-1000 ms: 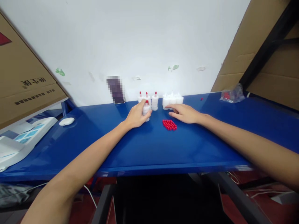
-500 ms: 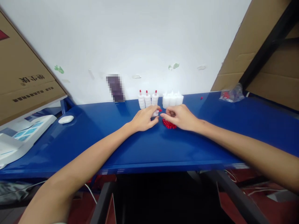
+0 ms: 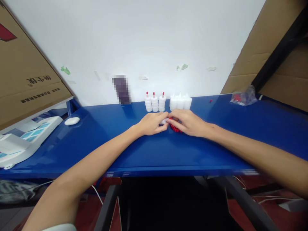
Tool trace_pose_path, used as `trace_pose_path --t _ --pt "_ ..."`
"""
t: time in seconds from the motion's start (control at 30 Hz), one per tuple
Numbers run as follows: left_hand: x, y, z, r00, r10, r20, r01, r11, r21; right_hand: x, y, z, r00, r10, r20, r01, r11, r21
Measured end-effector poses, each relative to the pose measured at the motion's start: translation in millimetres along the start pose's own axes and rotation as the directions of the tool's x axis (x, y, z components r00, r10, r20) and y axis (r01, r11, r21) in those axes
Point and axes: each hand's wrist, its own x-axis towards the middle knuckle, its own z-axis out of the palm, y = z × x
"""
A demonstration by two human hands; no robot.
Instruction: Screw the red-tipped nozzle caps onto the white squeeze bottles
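My left hand [image 3: 152,124] is closed around a small white squeeze bottle [image 3: 164,121], which lies tipped with its nozzle end toward the right. At that end, the thumb and fingers of my right hand [image 3: 190,122] pinch the bottle's red cap [image 3: 171,119], mostly covered by the fingers. Beneath my right hand lies a cluster of small red caps [image 3: 175,129], partly hidden. Behind my left hand, three white bottles with red tips [image 3: 154,104] stand upright in a row. White bottles without red tips [image 3: 180,103] stand grouped behind my right hand.
The blue table [image 3: 144,154] runs along a white wall. A loose red cap [image 3: 210,101] and a clear plastic bag [image 3: 244,96] with red pieces lie at the right. A white oval object [image 3: 72,121] and a white device [image 3: 36,138] are at the left, near a cardboard box [image 3: 29,70].
My right hand has moved left to meet my left hand, and its fingers have closed over the bottle's red cap. The whole view has shifted slightly.
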Motion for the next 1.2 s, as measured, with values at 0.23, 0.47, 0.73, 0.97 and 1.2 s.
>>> trace_pose_path --t 0.23,0.47,0.73,0.97,1.2 --pt "1.7 -0.2 2.3 0.999 0.024 -0.022 -0.024 0.999 -0.021 1.7 3.7 3.3 0.993 0.117 0.024 -0.117 0.993 0.003" --pt "2.3 0.0 4.6 0.999 0.036 -0.028 -0.037 0.999 -0.037 5.1 1.9 4.7 0.987 0.138 0.084 -0.147 0.983 0.106" --pt "-1.3 -2.4 -0.2 0.998 0.017 -0.057 -0.012 0.997 0.082 0.9 4.7 -3.2 0.966 0.250 -0.059 -0.233 0.950 0.210" --pt "-2.0 -3.8 1.0 0.999 -0.008 -0.052 0.006 0.999 -0.040 -2.6 22.3 -17.3 0.956 0.288 0.062 -0.285 0.957 -0.053" --pt "-1.2 -4.5 1.9 1.000 -0.010 -0.029 0.010 1.000 -0.001 -3.7 32.1 -11.3 0.854 0.513 0.081 -0.488 0.846 -0.214"
